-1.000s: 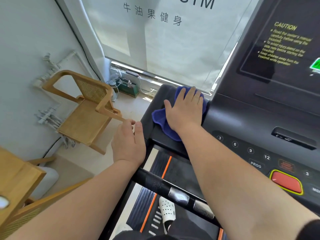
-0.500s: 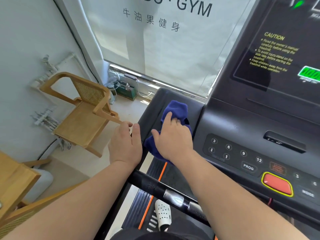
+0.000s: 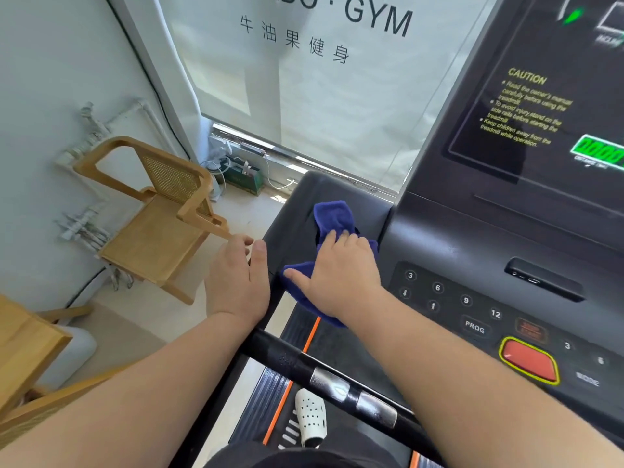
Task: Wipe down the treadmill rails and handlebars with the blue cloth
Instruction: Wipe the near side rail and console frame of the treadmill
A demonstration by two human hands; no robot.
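The blue cloth [image 3: 332, 219] lies bunched on the black left tray of the treadmill console [image 3: 293, 228]. My right hand [image 3: 341, 275] presses down on the cloth, fingers spread over it, with cloth showing beyond the fingertips and under the palm. My left hand [image 3: 238, 282] rests flat on the tray's outer left edge, holding nothing. A black handlebar with two metal sensor plates [image 3: 337, 386] crosses below both forearms. The console's button panel [image 3: 472, 315] and its red stop button [image 3: 528, 361] lie to the right of the cloth.
A wooden cane-back chair [image 3: 162, 217] stands on the floor left of the treadmill. Another wooden piece [image 3: 23, 346] fills the bottom left corner. The display screen [image 3: 547, 106] rises at the right. A white clog [image 3: 310, 422] rests on the belt below the handlebar.
My right hand has dragged the cloth from the tray's far end back toward me and down-left. The left hand has stayed on the tray's edge.
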